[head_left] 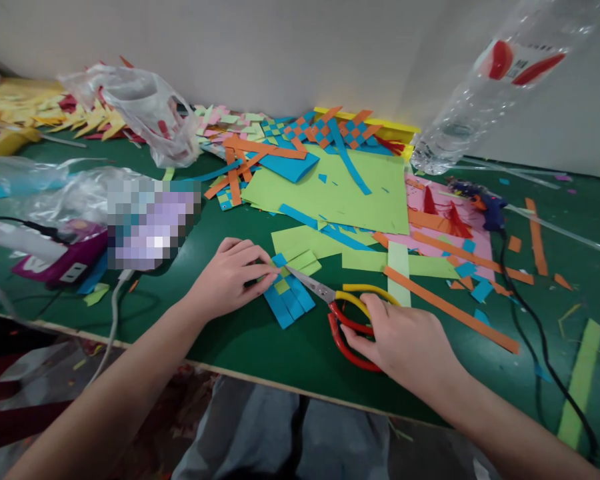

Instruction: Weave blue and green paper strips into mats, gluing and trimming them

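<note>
1. The right hand (413,333) grips scissors with red-and-yellow handles and metal blades (323,292), fingers through the loops; the blades point toward the left hand (235,277).
2. The left hand, fingertips pinched together, grips the upper left part of a small woven piece of blue and light-green paper strips (293,303), which lies between the two hands on the green desk (217,350). The scissor tips meet its upper part; whether they touch it I cannot tell.
3. Just beyond the right hand, a long orange paper strip (455,312) slants outward to the right, near a short pale-green paper strip (399,257).
4. To the left of the left hand sits a purple-and-white power strip (87,243).
5. Beyond both hands lies a large light-green paper sheet (330,183); to its right, red tassels (459,222) rest on a pink sheet (484,243).
6. Farthest from the hands, orange-and-blue woven paper pieces (325,127) lie near the pale wall (255,47).
</note>
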The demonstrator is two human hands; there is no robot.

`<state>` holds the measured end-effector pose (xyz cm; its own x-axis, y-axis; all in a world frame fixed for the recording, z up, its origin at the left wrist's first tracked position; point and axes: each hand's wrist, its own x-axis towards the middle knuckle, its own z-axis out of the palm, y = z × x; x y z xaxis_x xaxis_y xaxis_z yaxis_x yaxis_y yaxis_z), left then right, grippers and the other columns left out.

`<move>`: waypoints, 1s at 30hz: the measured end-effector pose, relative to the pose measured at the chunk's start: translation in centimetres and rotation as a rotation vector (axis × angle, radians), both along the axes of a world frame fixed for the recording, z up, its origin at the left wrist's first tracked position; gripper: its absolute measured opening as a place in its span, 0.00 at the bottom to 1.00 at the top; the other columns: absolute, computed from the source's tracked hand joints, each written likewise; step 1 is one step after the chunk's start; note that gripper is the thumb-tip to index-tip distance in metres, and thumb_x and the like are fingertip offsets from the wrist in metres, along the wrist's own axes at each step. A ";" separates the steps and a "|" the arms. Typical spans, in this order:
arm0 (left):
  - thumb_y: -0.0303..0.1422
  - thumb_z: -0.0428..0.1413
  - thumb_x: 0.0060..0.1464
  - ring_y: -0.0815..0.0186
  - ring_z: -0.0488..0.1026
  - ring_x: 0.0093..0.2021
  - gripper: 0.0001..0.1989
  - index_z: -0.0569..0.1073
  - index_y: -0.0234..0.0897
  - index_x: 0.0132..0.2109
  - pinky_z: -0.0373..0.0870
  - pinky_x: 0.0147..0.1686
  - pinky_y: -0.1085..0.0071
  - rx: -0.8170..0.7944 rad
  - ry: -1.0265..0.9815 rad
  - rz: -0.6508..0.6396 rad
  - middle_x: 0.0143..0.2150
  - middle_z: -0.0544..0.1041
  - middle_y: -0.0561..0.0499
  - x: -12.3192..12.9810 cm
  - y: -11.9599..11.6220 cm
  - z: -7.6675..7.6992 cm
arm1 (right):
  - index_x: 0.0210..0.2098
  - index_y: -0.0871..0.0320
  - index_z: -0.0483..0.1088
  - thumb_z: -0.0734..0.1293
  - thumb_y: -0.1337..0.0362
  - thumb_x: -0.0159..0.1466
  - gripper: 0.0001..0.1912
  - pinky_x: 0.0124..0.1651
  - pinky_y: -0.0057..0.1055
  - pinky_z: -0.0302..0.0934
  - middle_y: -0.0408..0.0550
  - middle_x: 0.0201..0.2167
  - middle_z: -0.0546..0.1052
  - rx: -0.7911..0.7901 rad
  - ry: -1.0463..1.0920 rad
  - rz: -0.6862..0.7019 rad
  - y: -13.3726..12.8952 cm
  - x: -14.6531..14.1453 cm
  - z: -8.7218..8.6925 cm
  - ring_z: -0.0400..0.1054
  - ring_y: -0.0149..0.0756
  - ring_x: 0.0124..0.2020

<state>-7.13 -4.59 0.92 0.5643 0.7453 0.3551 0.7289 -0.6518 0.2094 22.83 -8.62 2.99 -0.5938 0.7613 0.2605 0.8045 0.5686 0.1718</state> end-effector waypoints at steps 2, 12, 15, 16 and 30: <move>0.32 0.53 0.63 0.65 0.72 0.37 0.10 0.79 0.41 0.38 0.61 0.43 0.62 0.006 0.010 -0.020 0.37 0.78 0.50 0.0 0.0 0.0 | 0.29 0.62 0.71 0.66 0.51 0.60 0.18 0.19 0.29 0.39 0.40 0.13 0.67 -0.009 -0.001 -0.001 0.0 0.0 0.1 0.63 0.34 0.12; 0.33 0.52 0.63 0.65 0.71 0.37 0.11 0.79 0.42 0.36 0.61 0.42 0.63 -0.027 0.029 0.014 0.36 0.78 0.50 0.3 0.0 0.1 | 0.29 0.62 0.71 0.64 0.51 0.62 0.19 0.19 0.28 0.38 0.42 0.13 0.67 -0.046 -0.024 -0.014 0.0 0.2 0.2 0.62 0.34 0.12; 0.33 0.52 0.63 0.65 0.71 0.37 0.12 0.79 0.42 0.35 0.61 0.42 0.63 -0.032 0.030 0.016 0.36 0.78 0.50 0.3 0.0 0.1 | 0.27 0.62 0.70 0.64 0.50 0.62 0.19 0.19 0.28 0.38 0.43 0.13 0.67 -0.027 -0.027 -0.025 0.1 0.3 0.2 0.62 0.34 0.12; 0.33 0.52 0.63 0.65 0.71 0.37 0.12 0.79 0.42 0.35 0.61 0.42 0.63 -0.034 0.029 0.016 0.36 0.78 0.50 0.3 0.0 0.1 | 0.27 0.62 0.70 0.64 0.50 0.61 0.19 0.19 0.28 0.37 0.43 0.13 0.68 -0.024 -0.028 -0.030 0.1 0.3 0.2 0.62 0.34 0.12; 0.31 0.53 0.62 0.66 0.73 0.38 0.09 0.78 0.41 0.36 0.60 0.42 0.63 -0.022 0.027 -0.011 0.37 0.79 0.51 0.1 0.2 -0.2 | 0.28 0.62 0.70 0.57 0.48 0.65 0.25 0.19 0.28 0.35 0.41 0.10 0.60 0.112 -0.072 -0.080 0.8 1.7 0.6 0.58 0.33 0.10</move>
<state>-7.05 -4.43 0.76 0.5817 0.7464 0.3232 0.7274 -0.6552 0.2041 24.53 -7.81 3.64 -0.5523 0.7756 0.3057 0.8299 0.4768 0.2896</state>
